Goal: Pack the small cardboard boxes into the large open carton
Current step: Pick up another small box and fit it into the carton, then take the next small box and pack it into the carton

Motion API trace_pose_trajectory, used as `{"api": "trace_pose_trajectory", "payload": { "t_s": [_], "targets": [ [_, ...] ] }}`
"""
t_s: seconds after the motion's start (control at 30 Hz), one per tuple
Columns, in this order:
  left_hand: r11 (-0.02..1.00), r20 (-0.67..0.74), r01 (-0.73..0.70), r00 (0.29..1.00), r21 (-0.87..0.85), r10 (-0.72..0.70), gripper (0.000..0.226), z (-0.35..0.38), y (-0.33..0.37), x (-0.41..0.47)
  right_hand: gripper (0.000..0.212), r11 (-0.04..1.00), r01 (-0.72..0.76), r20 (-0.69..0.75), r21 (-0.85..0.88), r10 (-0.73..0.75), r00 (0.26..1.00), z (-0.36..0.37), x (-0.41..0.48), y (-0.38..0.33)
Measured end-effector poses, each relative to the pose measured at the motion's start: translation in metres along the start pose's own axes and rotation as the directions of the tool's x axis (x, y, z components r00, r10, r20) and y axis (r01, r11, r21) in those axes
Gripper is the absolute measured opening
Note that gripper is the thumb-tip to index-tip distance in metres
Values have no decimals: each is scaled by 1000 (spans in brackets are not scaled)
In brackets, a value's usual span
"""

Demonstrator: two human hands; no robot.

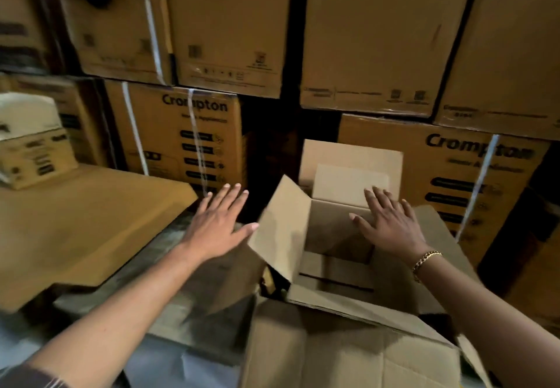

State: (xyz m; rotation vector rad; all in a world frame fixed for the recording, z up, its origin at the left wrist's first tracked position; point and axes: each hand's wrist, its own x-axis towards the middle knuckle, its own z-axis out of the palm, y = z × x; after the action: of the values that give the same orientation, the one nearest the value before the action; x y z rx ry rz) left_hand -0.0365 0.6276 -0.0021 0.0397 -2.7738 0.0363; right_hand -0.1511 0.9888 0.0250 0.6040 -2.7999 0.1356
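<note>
The large open carton [285,230] stands in front of me at centre right, its four flaps spread outward and its inside dark and apparently bare. My left hand [218,221] hovers flat with fingers spread just left of the carton's raised left flap, the thumb close to that flap. Over the carton's far right corner my right hand [389,224] is spread flat, palm down, holding nothing; a gold bracelet is on its wrist. A small printed cardboard box [36,157] sits at the far left on a flat cardboard surface, with a paler one on top.
A wall of stacked brown "Crompton" cartons [181,133] rises close behind and to the right. A flat cardboard sheet [85,230] covers the surface on the left. Another flattened carton [348,357] lies under the open one, near me.
</note>
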Motion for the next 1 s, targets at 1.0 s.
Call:
{"api": "trace_pose_trajectory", "payload": {
  "t_s": [1.0],
  "targets": [
    [725,-149,689,718,6,-680,85,-82,-598,-233,107,747,612,-22,259,-629,777,113,226,-752]
  ]
}}
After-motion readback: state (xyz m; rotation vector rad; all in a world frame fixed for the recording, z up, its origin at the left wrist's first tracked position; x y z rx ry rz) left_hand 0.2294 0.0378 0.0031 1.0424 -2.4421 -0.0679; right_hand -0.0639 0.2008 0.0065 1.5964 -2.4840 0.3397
